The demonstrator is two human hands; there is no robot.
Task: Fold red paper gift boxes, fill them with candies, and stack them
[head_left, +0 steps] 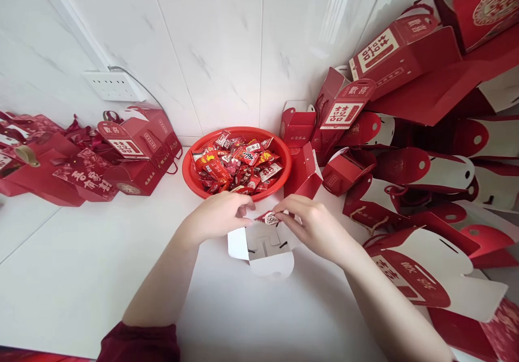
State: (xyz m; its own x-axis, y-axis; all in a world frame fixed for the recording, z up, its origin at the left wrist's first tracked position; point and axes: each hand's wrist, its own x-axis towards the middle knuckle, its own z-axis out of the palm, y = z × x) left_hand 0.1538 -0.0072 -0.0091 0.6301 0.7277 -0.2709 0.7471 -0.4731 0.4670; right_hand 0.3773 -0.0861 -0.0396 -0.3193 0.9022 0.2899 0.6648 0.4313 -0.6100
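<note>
An unfolded-top box [266,245] with a white inside stands on the white table, its flaps spread. Above its right part, my right hand [312,221] pinches a small red and white candy packet [270,218] between thumb and fingers. My left hand [221,216] hovers over the box's left rear side, fingers curved and apart, with nothing seen in it. Right behind both hands sits a red plastic basket [187,173] holding a heap of wrapped candies [239,162].
Red gift boxes [138,151] and bags [44,162] stand at the left by the tiled wall. Many open red boxes [421,167] crowd the right side, close to my right forearm. A socket panel [114,86] is on the wall.
</note>
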